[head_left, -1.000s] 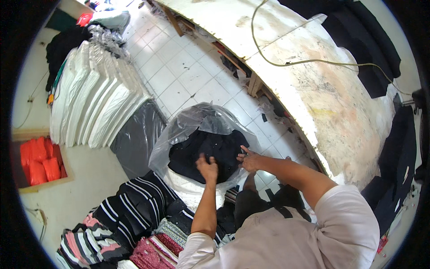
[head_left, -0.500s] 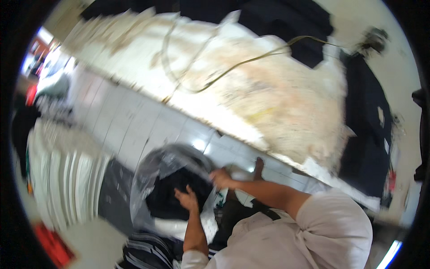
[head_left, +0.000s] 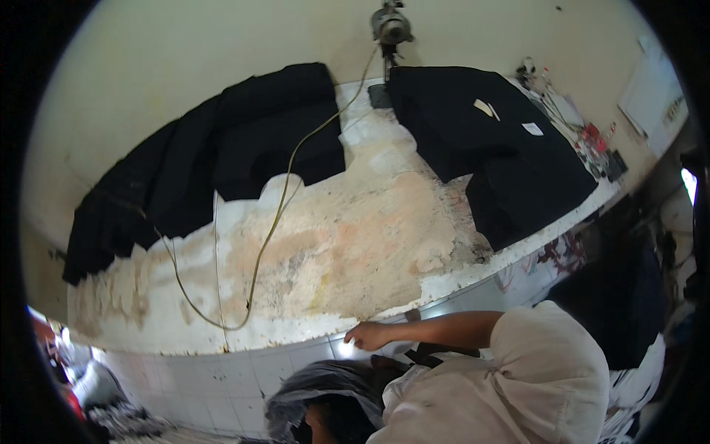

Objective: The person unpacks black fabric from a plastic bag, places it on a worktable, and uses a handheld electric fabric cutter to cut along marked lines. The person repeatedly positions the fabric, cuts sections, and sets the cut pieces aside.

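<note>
At the lower edge, a clear grey plastic bag [head_left: 296,392] stands with its mouth toward me, dark cloth [head_left: 351,422] inside. My left hand [head_left: 318,414] reaches into the bag, and its fingers are lost in the shadow there. My right hand [head_left: 367,337] is held above the bag, close to the near edge of the worktable. Its fingers are curled closed; whether anything thin is between them I cannot make out.
A long worktable [head_left: 355,259] with a stained, peeling top stretches ahead. Stacked black fabric pieces [head_left: 274,133] cover its far left, more black fabric [head_left: 510,148] its right. A cable [head_left: 259,274] runs across to a cutting machine [head_left: 392,29]. Small items crowd the right end.
My view has swung up and right toward the worktable, so the bag sits lower. My right hand, earlier at the bag's rim, now appears above it. The left hand is deeper in shadow.
</note>
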Motion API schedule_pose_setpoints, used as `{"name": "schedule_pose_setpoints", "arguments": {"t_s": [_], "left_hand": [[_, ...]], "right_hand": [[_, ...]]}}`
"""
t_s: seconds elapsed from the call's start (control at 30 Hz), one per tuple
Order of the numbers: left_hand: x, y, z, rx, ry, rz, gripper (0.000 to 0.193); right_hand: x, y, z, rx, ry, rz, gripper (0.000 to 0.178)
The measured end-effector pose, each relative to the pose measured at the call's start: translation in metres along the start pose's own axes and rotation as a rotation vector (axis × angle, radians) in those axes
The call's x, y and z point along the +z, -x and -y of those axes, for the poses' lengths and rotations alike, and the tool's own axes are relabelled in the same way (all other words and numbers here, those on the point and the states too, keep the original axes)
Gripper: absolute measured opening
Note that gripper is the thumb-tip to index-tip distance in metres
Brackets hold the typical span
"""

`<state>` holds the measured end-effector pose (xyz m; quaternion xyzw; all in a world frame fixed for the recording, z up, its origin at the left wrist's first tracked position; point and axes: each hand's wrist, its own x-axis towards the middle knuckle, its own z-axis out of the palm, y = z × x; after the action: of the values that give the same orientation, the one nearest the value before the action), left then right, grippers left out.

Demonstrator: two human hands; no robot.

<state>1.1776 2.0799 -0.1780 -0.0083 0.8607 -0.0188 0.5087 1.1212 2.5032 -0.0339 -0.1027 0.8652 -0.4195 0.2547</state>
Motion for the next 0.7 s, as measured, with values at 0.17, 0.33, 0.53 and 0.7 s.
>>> {"name": "schedule_pose_setpoints", "arguments": {"t_s": [0.17,0.33,0.53,0.7], "left_hand": [[-0.067,0.007,-0.002,-0.153,-0.195,0.051,0.083],[-0.211,0.038,-0.079,0.006,0.113,-0.322,0.052],[-0.347,0.028,-0.259,0.494,0.506,-0.930,0.042],[-0.432,-0.026,-0.347,0.398,0.378,-0.987,0.081]], "right_hand": [[-0.142,0.064,-0.030,0.290,-0.722,-0.323,0.046],[-0.289,0.095,-0.071,0.339,-0.831,-0.746,0.045],[-0.496,0.028,-0.141,0.357,-0.727,-0.995,0.051],[-0.700,-0.043,-0.181,0.600,-0.079,-1.275,0.079]]}}
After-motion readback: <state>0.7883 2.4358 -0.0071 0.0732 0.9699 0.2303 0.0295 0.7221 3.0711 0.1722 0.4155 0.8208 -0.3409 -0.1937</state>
